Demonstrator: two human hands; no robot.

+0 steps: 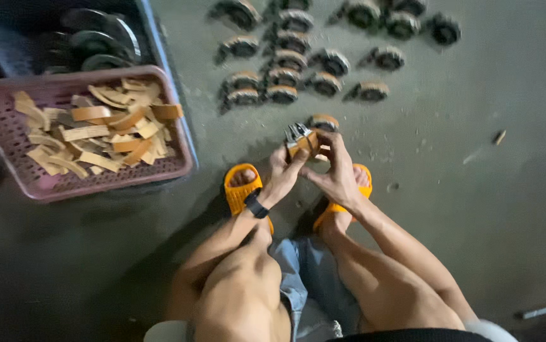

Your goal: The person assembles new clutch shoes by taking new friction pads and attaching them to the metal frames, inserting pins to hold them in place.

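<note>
Far left, a dark blue crate (159, 57) of round dark metal parts (98, 41). In front of it, a pink perforated basket (6, 130) heaped with curved tan strips (98, 130). Centre, low in frame, bare knees and orange sandals (241, 187) planted on the grey concrete floor (475, 190). Above the sandals, left hand (279, 174), black band (256, 204) on its wrist, fingers closed round a small tan-wrapped metal piece (300, 139) with pale prongs on top, lifted clear of the floor. Just right, right hand (336, 174) clamped on the same piece from the other side, thumb against it. Beyond the hands, rows of similar round tan-banded pieces (285, 76) laid out on the floor, nearest one (323, 121) just behind the held piece. Further right, a small tan scrap (499, 136), well apart. Bottom right corner, a pale stick-like object (544, 310), too dim to identify.
</note>
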